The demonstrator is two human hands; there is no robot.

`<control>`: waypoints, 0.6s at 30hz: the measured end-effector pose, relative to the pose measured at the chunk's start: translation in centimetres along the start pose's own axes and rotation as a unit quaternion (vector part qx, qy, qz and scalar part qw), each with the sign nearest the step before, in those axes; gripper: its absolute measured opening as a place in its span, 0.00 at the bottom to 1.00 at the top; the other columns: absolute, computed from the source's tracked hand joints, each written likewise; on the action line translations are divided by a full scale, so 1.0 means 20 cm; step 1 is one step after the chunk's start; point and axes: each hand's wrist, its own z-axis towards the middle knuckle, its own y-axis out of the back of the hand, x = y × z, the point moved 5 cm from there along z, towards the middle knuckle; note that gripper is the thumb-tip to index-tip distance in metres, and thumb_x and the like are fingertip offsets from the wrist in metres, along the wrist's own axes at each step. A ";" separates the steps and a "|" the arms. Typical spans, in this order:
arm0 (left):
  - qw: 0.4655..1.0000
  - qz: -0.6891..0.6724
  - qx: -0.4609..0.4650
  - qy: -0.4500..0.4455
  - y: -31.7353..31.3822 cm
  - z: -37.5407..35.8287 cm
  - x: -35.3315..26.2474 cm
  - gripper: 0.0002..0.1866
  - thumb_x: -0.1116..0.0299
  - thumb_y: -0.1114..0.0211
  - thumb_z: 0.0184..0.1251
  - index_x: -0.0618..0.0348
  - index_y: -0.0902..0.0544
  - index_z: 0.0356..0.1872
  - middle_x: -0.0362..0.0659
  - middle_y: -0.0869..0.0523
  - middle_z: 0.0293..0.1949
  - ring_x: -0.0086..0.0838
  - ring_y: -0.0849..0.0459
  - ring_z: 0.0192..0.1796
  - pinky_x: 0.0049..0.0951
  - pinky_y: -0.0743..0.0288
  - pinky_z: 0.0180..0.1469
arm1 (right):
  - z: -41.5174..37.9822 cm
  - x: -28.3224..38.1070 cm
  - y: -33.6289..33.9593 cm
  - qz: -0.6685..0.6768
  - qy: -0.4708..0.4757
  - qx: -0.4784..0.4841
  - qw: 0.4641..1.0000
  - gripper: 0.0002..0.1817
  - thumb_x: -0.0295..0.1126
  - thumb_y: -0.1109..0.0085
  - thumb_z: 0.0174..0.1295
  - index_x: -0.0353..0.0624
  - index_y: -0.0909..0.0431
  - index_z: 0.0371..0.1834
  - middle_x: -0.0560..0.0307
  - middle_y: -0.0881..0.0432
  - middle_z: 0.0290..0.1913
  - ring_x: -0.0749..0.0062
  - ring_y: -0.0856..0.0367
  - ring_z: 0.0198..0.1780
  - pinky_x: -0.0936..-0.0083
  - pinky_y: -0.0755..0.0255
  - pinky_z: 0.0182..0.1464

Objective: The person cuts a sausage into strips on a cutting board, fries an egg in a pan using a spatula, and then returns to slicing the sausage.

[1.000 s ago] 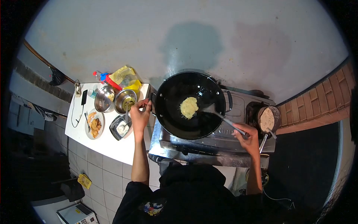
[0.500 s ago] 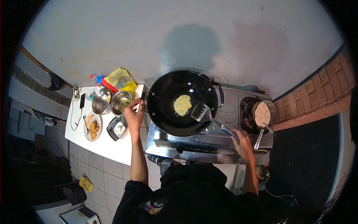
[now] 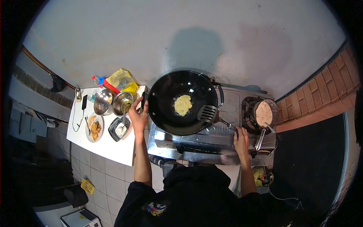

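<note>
At the wok's right rim, spatula drawn back, leaving fritter untouched; right hand gripping spatula, left hand pinching side handle.

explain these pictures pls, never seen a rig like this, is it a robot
There is no robot: this is a person working bare-handed, all seen by a head-worn camera looking forward and down. The left hand is at the black side handle of a large, round black wok, in which a yellowish piece of food lies. The right hand holds a slotted metal spatula. The wok is on a silver metal stove; on the white table at left are round metal bowls and a white plate of food.
</note>
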 end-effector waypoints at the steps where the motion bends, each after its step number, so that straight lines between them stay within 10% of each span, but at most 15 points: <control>1: 1.000 0.000 0.000 0.000 0.00 0.00 0.01 0.17 0.69 0.33 0.61 0.67 0.18 0.48 0.52 0.14 0.41 0.30 0.16 0.39 0.30 0.23 0.43 | 0.00 0.00 -0.01 0.000 0.000 0.000 1.000 0.16 0.22 0.45 0.56 0.32 0.27 0.49 0.41 0.24 0.46 0.46 0.27 0.51 0.58 0.32 0.54; 6: 0.999 0.022 -0.030 -0.005 0.05 -0.06 0.04 0.16 0.65 0.33 0.62 0.59 0.17 0.49 0.53 0.20 0.52 0.41 0.23 0.57 0.42 0.26 0.53 | 0.02 0.03 0.00 -0.010 0.000 -0.002 1.000 0.19 0.22 0.44 0.57 0.29 0.29 0.52 0.41 0.25 0.49 0.46 0.28 0.53 0.58 0.33 0.56; 18: 0.990 -0.113 -0.074 0.044 0.14 -0.41 -0.02 0.06 0.71 0.36 0.66 0.63 0.19 0.38 0.43 0.18 0.44 0.23 0.21 0.43 0.22 0.26 0.43 | 0.32 0.73 0.26 0.199 0.101 -0.017 0.975 0.14 0.21 0.44 0.60 0.32 0.27 0.50 0.44 0.25 0.45 0.51 0.23 0.48 0.65 0.30 0.50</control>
